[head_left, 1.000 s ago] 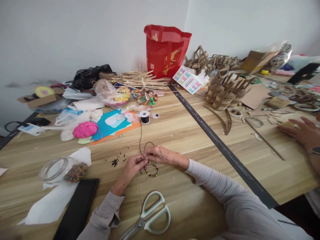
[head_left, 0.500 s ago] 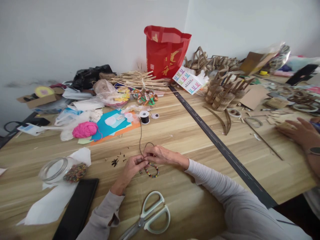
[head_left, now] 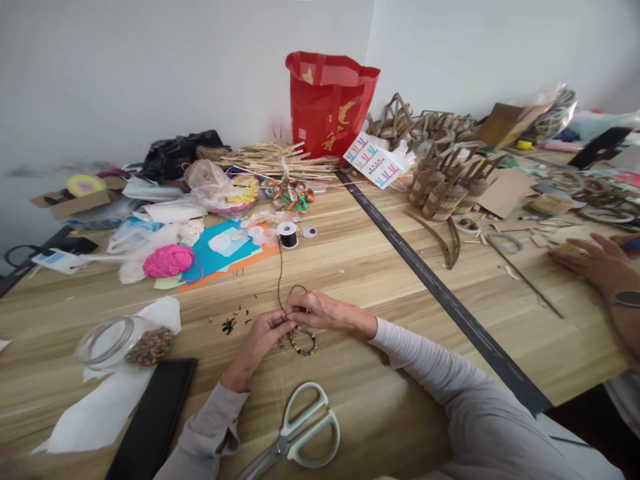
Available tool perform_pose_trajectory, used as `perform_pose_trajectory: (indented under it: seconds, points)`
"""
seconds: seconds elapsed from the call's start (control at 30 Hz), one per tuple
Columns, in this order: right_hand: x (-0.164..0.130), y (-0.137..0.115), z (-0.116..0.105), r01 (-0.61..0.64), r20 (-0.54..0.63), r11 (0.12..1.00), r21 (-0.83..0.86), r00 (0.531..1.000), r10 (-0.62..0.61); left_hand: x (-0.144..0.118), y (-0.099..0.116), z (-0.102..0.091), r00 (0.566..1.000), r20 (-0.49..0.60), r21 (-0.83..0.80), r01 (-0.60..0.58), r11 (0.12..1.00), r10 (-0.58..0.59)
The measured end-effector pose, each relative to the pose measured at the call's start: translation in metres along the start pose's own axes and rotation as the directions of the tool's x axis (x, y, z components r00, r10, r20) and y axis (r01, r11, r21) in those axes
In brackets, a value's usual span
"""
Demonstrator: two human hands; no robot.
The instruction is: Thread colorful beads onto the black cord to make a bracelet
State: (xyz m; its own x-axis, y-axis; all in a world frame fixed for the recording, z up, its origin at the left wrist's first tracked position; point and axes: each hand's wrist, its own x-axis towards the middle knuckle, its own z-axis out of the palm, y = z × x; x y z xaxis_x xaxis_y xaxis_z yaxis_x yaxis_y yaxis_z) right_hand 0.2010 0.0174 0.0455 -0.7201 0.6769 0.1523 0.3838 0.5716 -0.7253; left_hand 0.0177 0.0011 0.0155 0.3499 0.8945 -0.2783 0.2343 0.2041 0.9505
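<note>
My left hand (head_left: 263, 337) and my right hand (head_left: 320, 309) meet over the wooden table (head_left: 380, 267), fingertips pinched on a thin black cord (head_left: 281, 277). A small loop of coloured beads, the bead bracelet (head_left: 303, 341), hangs on that cord just below my fingers and rests on the table. The cord runs up to a black thread spool (head_left: 287, 234). Both hands grip the cord close to the beads.
Pale green scissors (head_left: 300, 430) lie near my left sleeve. A glass jar of beads (head_left: 125, 339) lies tipped on white paper beside a black tablet (head_left: 153, 420). Pink yarn (head_left: 169, 260), a red bag (head_left: 327, 100), cardboard baskets (head_left: 445, 187). Another person's hand (head_left: 597, 260) rests at right.
My hands stay pinched on the cord by the beads, barely shifting. The other person's hand at the right has moved slightly.
</note>
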Motion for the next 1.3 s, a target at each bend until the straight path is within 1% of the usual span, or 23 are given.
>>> perform_pose_trajectory:
  seconds: [0.13, 0.33, 0.67, 0.87, 1.13, 1.3]
  points:
    - [0.0, -0.0006, -0.0006, -0.01, 0.001, 1.0, -0.001, 1.0, 0.01, -0.0008, 0.0009, -0.0004, 1.0, -0.002, 0.004, -0.012, 1.0, 0.012]
    - [-0.0002, -0.0001, -0.0011, -0.016, -0.007, 1.0, -0.003, 1.0, 0.016, -0.0008, 0.0019, -0.0019, 1.0, 0.014, 0.016, 0.008, 1.0, -0.008]
    - [-0.0006, 0.0028, 0.0003, -0.012, -0.029, 1.0, 0.009, 1.0, 0.012, 0.0009, -0.0019, -0.004, 1.0, 0.018, 0.052, 0.0, 0.999, -0.001]
    - [-0.0012, 0.0002, -0.0015, -0.005, -0.013, 1.0, 0.002, 1.0, 0.005, 0.0008, -0.0014, -0.0034, 1.0, 0.019, 0.03, 0.004, 1.0, -0.004]
    - [-0.0014, 0.0013, -0.0004, -0.024, 0.005, 0.999, -0.032, 1.0, 0.024, 0.0003, 0.0005, -0.0016, 0.999, 0.023, -0.017, 0.023, 1.0, -0.023]
    - [-0.0014, 0.0046, 0.0016, 0.002, 0.0, 0.999, -0.039, 1.0, -0.002, -0.0002, 0.0026, -0.0008, 0.999, 0.028, -0.02, 0.025, 0.999, -0.024]
